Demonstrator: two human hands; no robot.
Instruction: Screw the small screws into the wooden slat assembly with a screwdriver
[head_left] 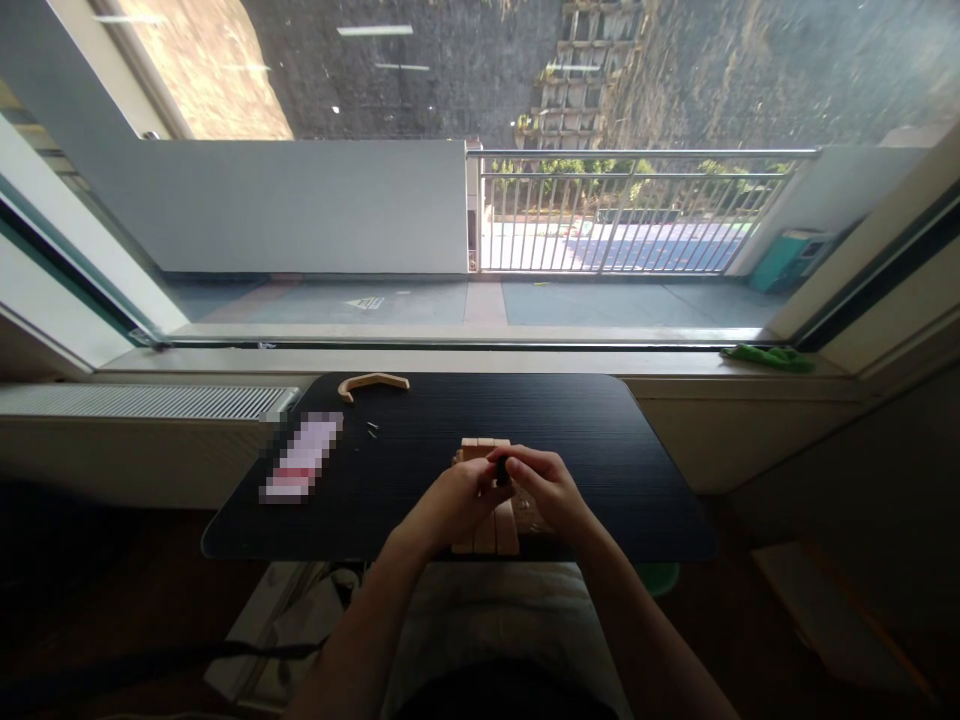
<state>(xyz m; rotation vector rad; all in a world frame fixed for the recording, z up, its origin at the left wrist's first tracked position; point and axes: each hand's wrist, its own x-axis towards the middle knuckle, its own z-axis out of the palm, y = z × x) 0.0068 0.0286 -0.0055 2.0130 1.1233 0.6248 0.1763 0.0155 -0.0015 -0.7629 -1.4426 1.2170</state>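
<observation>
dark object (502, 471) | between left hand (463, 492) and right hand (546, 482) | over wooden piece (484, 538)

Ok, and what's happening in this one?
A person at a dark table holds a small dark object between the fingers of the left hand and right hand. Below the hands is a pale, slatted wooden-looking item, partly hidden by them. A curved wooden-looking piece lies apart near the table's far edge, with a few tiny bits nearer the person. What the dark object is, I can't tell.
</observation>
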